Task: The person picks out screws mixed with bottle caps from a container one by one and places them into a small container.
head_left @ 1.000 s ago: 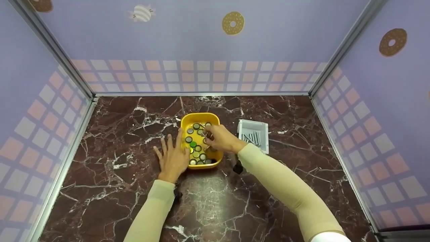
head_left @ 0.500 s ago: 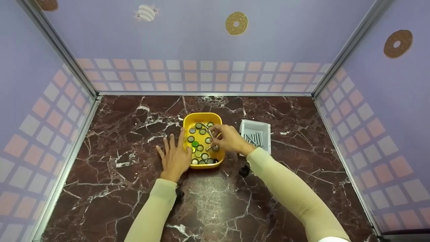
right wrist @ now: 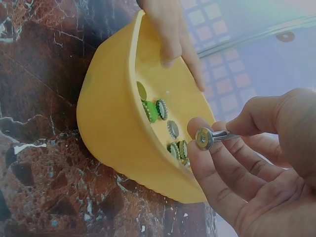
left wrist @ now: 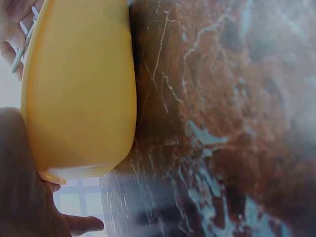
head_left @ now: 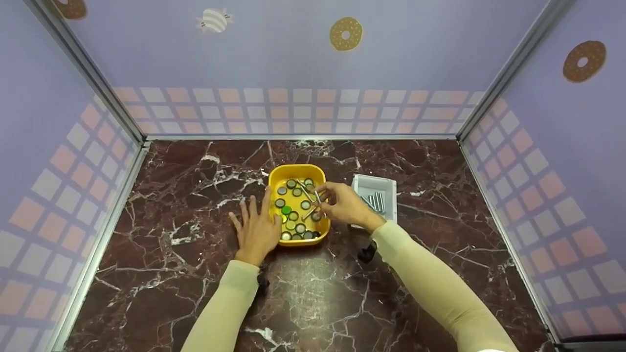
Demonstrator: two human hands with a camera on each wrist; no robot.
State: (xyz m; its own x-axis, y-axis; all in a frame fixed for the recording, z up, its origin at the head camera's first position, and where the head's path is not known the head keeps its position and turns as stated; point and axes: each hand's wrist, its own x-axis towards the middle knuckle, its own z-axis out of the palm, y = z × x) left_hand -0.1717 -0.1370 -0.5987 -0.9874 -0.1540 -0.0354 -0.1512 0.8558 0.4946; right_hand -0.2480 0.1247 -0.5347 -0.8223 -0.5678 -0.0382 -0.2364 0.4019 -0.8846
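Observation:
My right hand [head_left: 346, 204] pinches a metal bolt [right wrist: 203, 138] between thumb and fingers, above the right side of a yellow tub [head_left: 297, 170]. The bolt has a round head with a socket and points toward the palm in the right wrist view. Inside the tub lie several bottle caps, one of them bright green [head_left: 286, 209]. Among the caps I see two more bolts, one a lower bolt [head_left: 309, 213]. With fingers spread and fairly straight, my left hand [head_left: 258, 234] rests at the tub's left rim; its thumb reaches over the edge. The left palm's contact is hidden.
To the right of the tub stands a small grey bin [head_left: 391, 188] holding several bolts [head_left: 376, 201], partly behind the right wrist. Everything sits on a dark red marbled tabletop [head_left: 195, 293]. Patterned panels [head_left: 274, 58] enclose the back and both sides.
My right hand has drawn back rightward from over the tub's middle, with the bolt in its fingers coming into clearer view. The left hand stays at the rim. The head view has shifted slightly.

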